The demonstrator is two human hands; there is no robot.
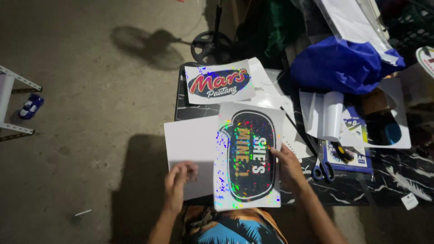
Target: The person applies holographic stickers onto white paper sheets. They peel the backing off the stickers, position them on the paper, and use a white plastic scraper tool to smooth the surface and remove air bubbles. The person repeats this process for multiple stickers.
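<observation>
My right hand (pixel 287 165) grips the right edge of a glossy holographic sticker sheet (pixel 247 156) with a dark bubble-shaped print, held over the near edge of a black marble-pattern table (pixel 389 187). My left hand (pixel 177 183) pinches the lower edge of a plain white sheet (pixel 191 144) lying partly under the holographic sheet. A second printed sheet (pixel 219 82) with a red and blue oval logo lies farther back on the table.
Blue-handled scissors (pixel 322 169) and a yellow-black cutter (pixel 342 152) lie right of my right hand. A white roll (pixel 333 115), loose papers and a blue bag (pixel 341 63) crowd the table's far right. Concrete floor on the left holds a small blue toy car (pixel 30 106).
</observation>
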